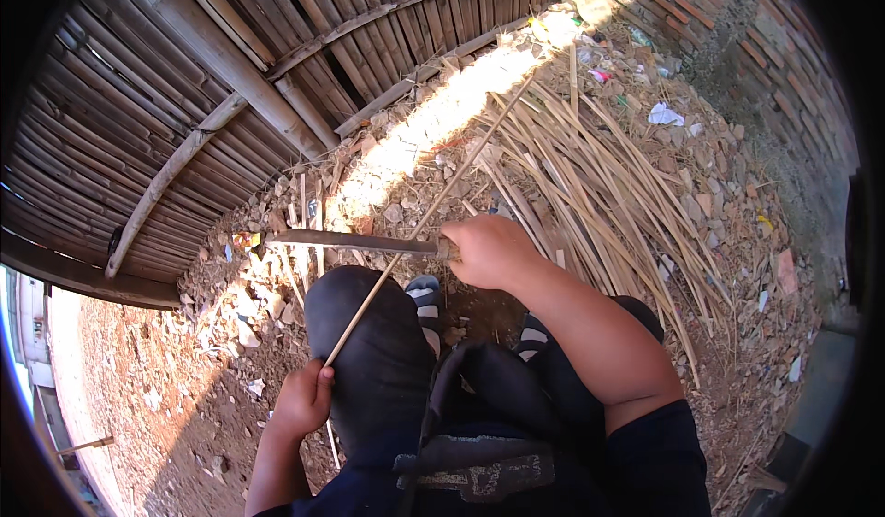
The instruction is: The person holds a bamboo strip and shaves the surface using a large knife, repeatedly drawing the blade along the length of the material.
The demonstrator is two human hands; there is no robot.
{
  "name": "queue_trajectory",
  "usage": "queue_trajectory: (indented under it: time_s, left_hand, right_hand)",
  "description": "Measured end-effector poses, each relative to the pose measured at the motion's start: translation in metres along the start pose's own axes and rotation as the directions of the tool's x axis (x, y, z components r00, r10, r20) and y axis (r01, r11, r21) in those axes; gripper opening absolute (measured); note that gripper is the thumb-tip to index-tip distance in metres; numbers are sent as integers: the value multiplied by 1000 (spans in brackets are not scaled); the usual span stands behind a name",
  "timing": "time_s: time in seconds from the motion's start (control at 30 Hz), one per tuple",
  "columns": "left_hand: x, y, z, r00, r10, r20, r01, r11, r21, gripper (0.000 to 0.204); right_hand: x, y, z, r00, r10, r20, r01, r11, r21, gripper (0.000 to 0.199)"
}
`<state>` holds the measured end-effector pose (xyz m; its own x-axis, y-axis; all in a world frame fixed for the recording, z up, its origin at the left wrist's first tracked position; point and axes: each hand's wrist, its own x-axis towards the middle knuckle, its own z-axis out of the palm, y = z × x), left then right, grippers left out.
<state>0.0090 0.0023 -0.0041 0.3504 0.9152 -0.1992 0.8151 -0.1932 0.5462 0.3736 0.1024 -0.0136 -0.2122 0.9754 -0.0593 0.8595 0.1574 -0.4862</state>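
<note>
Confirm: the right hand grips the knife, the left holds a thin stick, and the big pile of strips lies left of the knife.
No: the head view shows the big pile of strips right of the knife, which the right hand grips; the left hand holds a thin stick.

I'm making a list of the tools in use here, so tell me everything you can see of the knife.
The knife has a long, narrow, dark blade that looks like worn metal; its handle is mostly hidden in the right hand, which grips it. It lies nearly level across the picture, tip pointing left, ahead of the left knee. Toward its handle end the blade crosses a pale strip; whether it cuts in or merely touches, I cannot tell.
</note>
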Motion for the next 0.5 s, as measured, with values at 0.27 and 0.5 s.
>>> queue_trajectory:
  time_s: [0.27,0.5]
  left_hand:
    - [5,6,-7,999,-16,28,17,999,-35,35]
    - [6,-7,-13,995,-22,99,39,984,-174,45]
  right_hand:
    - [13,37,-14,980,196,-28,-193,977,87,31]
    - [4,28,-5,995,92,-44,-91,996,9,29]
